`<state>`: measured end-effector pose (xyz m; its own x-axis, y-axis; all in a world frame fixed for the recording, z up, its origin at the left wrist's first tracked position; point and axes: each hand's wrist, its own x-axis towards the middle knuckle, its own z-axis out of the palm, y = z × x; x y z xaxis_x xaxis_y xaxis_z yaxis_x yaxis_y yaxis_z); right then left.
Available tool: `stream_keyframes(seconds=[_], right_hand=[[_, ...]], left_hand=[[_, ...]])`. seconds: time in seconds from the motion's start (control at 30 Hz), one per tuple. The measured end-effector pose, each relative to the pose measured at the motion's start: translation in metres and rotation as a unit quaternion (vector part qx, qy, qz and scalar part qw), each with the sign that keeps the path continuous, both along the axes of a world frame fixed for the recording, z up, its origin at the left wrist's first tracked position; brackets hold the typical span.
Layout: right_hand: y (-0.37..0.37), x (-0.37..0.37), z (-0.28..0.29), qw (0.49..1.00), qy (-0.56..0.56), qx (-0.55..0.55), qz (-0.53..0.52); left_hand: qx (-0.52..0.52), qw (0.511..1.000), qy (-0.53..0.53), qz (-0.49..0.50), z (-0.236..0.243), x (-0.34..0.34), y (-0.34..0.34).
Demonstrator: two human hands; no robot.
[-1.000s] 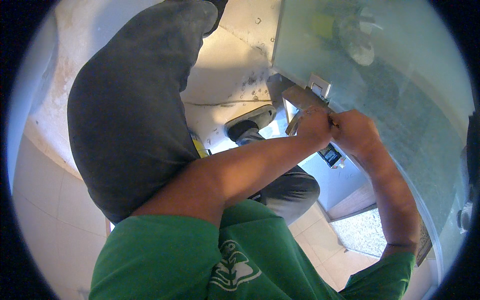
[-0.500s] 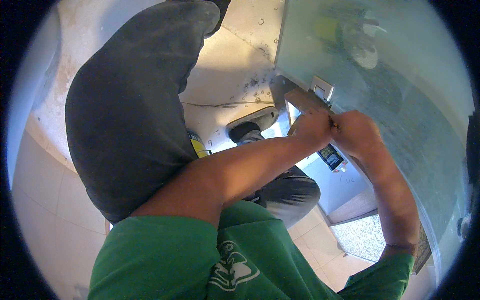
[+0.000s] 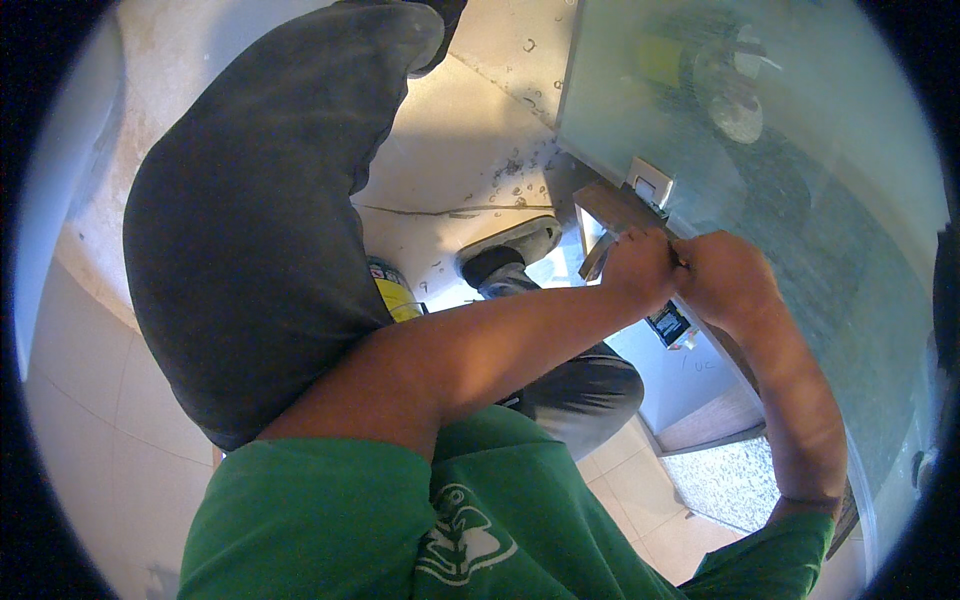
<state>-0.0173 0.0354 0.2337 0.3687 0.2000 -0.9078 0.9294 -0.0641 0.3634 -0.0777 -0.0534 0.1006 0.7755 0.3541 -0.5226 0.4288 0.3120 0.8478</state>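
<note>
My left hand has its fingers curled at a brown board along the edge of a frosted glass panel. My right hand is closed right beside it; a small dark piece shows between the two, too hidden to name. A pale square fitting with a metal part sits on the glass edge just above my hands. A dark labelled package lies below them on a pale blue surface.
My bent legs in dark trousers fill the left, with a sandalled foot on the stained tiles. A yellow bucket is partly behind my leg. A speckled panel is at lower right; a curved white edge at far left.
Both hands, still together, have shifted slightly right and down in the picture along with the board and glass edge. More of the yellow bucket shows beside my leg.
</note>
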Motion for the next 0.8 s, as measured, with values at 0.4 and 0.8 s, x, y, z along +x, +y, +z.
stream_keyframes(seconds=[0.4, 0.8], right_hand=[[-0.01, 0.0, -0.015, 1.0, -0.025, -0.008, -0.016], [-0.035, -0.005, -0.048, 0.999, -0.02, 0.007, -0.036]], left_hand=[[-0.021, 0.999, -0.039, 0.008, -0.013, -0.004, 0.003], [0.06, 0.998, -0.024, -0.021, -0.043, -0.014, -0.005]])
